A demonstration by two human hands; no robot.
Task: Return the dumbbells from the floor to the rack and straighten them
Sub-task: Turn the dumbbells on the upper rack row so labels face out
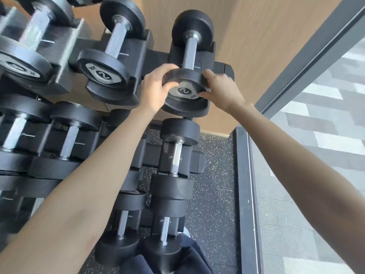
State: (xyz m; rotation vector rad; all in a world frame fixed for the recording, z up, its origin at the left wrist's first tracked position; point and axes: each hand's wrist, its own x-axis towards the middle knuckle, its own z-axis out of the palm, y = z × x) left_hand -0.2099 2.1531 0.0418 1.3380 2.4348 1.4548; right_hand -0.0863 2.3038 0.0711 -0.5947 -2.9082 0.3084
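Nearest the camera, dark trousers (177,260) show at the bottom edge, above a speckled black floor (213,194). Just beyond them stands the rack (227,68), three tiers high and seen from above. On the bottom tier, the rightmost dumbbell (164,230) lies in its cradle. Above it, the middle-tier dumbbell (175,153) lies likewise, its handle pointing away from the person.

Both forearms reach up to the top tier. The left hand (156,89) grips the left rim of the near head of the end dumbbell (188,53), fingers curled over the edge. The right hand (223,89) grips the right rim of the same head. This dumbbell occupies the rightmost top-tier cradle. Whether its near head is fully seated cannot be determined.

To the left, a neighbouring dumbbell (110,56) sits in the next cradle. Behind the rack is a wood-panelled wall (256,56); a glass partition (325,115) runs along the right.
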